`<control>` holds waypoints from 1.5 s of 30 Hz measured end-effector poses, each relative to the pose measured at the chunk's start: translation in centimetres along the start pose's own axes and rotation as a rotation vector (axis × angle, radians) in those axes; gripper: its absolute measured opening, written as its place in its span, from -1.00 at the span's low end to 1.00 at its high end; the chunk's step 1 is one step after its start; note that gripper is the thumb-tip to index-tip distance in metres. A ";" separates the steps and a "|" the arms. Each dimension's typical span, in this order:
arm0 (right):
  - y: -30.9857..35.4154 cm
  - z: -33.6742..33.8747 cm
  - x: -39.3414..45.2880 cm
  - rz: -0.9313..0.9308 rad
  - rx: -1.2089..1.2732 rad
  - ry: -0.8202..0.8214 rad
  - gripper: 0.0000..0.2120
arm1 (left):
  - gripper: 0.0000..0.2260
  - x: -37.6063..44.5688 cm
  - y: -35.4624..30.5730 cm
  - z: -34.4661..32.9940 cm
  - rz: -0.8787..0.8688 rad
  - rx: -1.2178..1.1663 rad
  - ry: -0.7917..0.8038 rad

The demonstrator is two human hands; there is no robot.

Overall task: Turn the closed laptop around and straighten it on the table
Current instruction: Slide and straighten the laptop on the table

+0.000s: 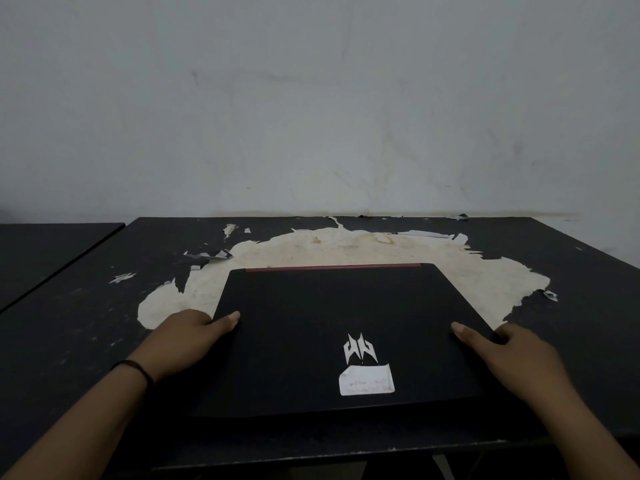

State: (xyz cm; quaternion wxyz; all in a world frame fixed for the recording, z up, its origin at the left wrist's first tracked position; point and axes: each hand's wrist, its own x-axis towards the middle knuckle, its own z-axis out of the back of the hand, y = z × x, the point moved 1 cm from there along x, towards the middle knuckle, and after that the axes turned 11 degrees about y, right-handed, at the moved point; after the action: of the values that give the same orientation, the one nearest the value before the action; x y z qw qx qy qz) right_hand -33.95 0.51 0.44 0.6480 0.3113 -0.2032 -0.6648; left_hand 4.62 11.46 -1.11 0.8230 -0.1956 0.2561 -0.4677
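Dark table (571, 271) against a pale wall (311, 98), black surface peeled away to a big cream patch (346, 247) mid-table. Left hand (187, 337) grips the closed laptop (329, 317) at its left edge, thumb on the lid; right hand (512, 355) does the same on the right edge. Laptop sits flat, near the front edge, roughly square to it, red strip (332, 267) on the far side. Logo (360, 348) and white sticker (367, 381) on lid. Black band (138, 368) on left wrist.

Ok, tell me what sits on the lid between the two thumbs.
In the head view, only bare black lid of the laptop lies between the left hand and right hand; the silver logo and white sticker sit nearer the person.
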 end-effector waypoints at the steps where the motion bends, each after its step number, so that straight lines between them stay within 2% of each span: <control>1: 0.1 0.0 0.0 -0.002 -0.002 -0.002 -0.38 | -0.46 -0.1 0.0 -0.1 -0.002 -0.008 -0.020; 9: 0.3 0.1 0.0 -0.007 -0.050 -0.008 -0.33 | -0.44 -0.7 -0.1 -0.9 -0.028 0.043 -0.166; 18: 0.9 0.4 0.1 -0.044 -0.144 0.000 -0.33 | -0.44 -0.6 -0.3 -0.9 -0.021 0.081 -0.161; 24: 1.0 0.4 -0.1 -0.078 -0.264 0.003 -0.27 | -0.44 -0.5 -0.1 -0.8 -0.027 0.069 -0.171; 28: 1.7 0.6 -0.5 -0.049 -0.523 -0.094 -0.28 | -0.44 -0.5 -0.2 -0.7 -0.029 0.080 -0.174; 35: 1.6 0.9 0.5 -0.055 -0.447 0.015 -0.31 | -0.45 -0.6 -0.1 -0.6 -0.020 0.067 -0.149; 41: 1.2 0.4 1.0 0.030 -0.273 0.091 -0.52 | -0.46 -0.3 -0.8 0.2 0.009 0.182 -0.058; 45: 1.3 0.2 1.4 0.020 -0.287 0.109 -0.55 | -0.50 0.4 -0.9 2.0 0.027 0.237 -0.003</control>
State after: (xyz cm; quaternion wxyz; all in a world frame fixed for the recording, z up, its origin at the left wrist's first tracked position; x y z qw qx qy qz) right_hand -33.08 -1.02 1.28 0.7024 0.2488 -0.0735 -0.6628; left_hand 5.35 10.82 0.86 0.8469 -0.0946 0.2003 -0.4834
